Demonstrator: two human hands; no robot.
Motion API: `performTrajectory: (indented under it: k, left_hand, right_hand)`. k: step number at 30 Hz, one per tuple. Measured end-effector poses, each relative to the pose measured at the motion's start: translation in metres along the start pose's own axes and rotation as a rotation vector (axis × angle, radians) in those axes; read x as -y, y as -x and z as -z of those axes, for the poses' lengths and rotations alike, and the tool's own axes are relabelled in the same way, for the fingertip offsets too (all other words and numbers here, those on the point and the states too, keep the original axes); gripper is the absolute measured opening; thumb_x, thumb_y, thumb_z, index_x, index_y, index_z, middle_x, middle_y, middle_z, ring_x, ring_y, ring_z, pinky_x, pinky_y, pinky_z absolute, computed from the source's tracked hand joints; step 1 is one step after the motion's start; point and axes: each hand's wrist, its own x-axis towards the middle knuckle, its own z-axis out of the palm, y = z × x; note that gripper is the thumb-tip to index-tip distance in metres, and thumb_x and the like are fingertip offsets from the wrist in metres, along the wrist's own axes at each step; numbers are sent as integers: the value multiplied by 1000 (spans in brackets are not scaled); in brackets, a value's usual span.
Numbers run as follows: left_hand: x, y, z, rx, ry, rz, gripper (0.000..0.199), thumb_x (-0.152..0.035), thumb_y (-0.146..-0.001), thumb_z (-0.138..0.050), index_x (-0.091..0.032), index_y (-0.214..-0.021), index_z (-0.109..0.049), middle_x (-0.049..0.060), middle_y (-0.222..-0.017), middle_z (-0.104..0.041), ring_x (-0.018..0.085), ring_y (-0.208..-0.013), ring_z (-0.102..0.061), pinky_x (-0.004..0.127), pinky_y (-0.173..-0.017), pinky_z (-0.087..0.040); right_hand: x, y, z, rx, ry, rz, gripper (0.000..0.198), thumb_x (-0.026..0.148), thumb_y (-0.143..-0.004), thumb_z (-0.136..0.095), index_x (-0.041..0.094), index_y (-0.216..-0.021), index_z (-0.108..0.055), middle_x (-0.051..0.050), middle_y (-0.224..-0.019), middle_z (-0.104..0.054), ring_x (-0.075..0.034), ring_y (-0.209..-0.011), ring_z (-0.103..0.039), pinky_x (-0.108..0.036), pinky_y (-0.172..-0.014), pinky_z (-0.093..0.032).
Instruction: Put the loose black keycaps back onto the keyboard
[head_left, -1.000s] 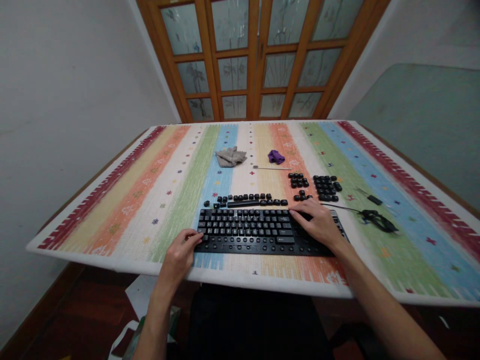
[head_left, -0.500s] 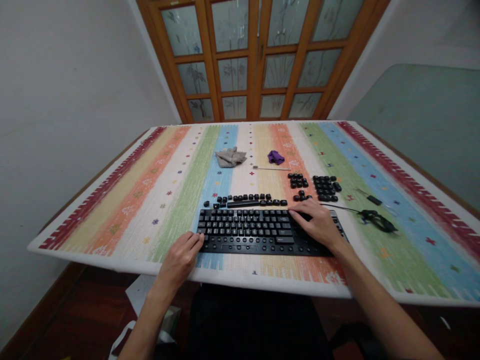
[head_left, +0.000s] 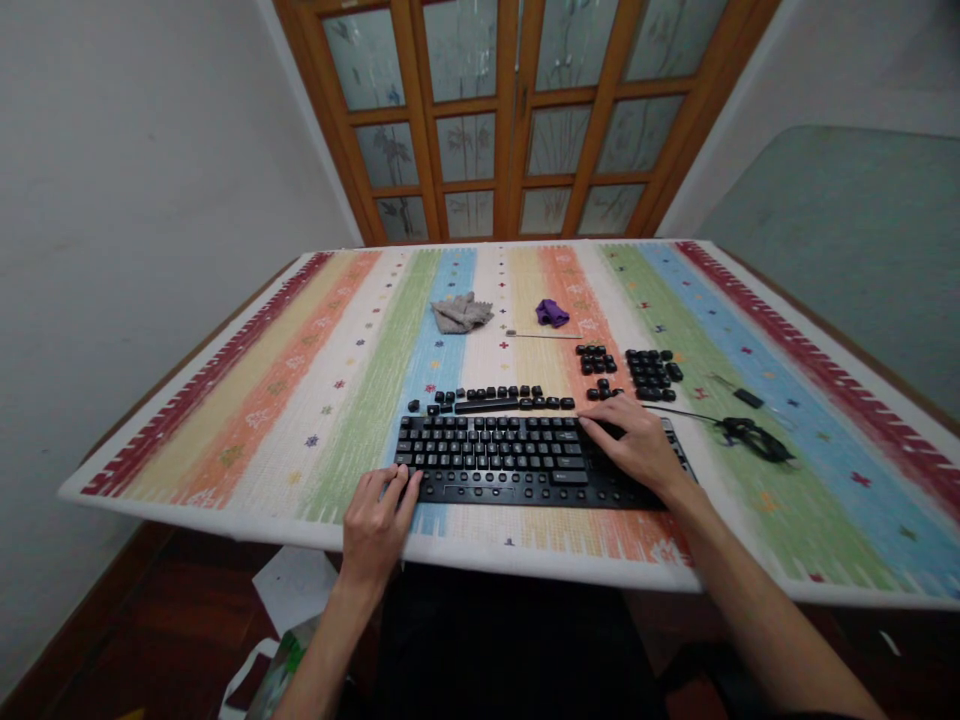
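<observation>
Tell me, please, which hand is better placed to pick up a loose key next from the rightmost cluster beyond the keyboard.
The right hand, most likely: it reaches the keyboard's far edge, close to that key cluster, while the left hand is at the near left corner.

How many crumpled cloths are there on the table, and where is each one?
2. The grey cloth lies beyond the keyboard; the purple cloth lies to the right of the grey one. Neither looks hidden.
</observation>
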Motion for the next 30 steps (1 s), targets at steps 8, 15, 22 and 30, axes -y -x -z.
performTrajectory:
  k: [8, 15, 22, 30]
  left_hand:
    - [-15, -1, -13, -137, 3, 186, 10, -22, -90, -68, -14, -95, -68, 8, -85, -67, 20, -80, -65, 33, -77, -54]
    - [-17, 0, -14, -151, -10, 185, 8, -18, -89, -67, -14, -95, -68, 8, -84, -68, 20, -80, -65, 33, -77, -54]
    - [-22, 4, -17, -158, 0, 243, 7, -20, -90, -66, -14, -94, -68, 8, -85, -68, 20, -82, -65, 33, -78, -55]
    - [3, -32, 2, -252, 77, 405, 12, -22, -93, -60, -16, -95, -70, 7, -88, -71, 18, -81, -67, 32, -80, -54]
  right_hand:
    - [-2, 2, 0, 4, 7, -10, 16, 26, -94, -59, 21, -85, -71, -6, -83, -71, -23, -79, -65, -40, -77, -51]
    - [-1, 2, 0, 9, 6, -16, 15, 26, -94, -59, 21, -86, -70, -6, -84, -72, -22, -80, -65, -41, -79, -52]
    - [-2, 2, 1, 13, 17, -2, 15, 26, -94, -59, 20, -87, -71, -6, -84, -71, -23, -79, -65, -40, -76, -52]
    - [-1, 2, 1, 5, 28, 1, 17, 27, -95, -58, 20, -85, -70, -6, -82, -71, -22, -78, -65, -40, -77, -51]
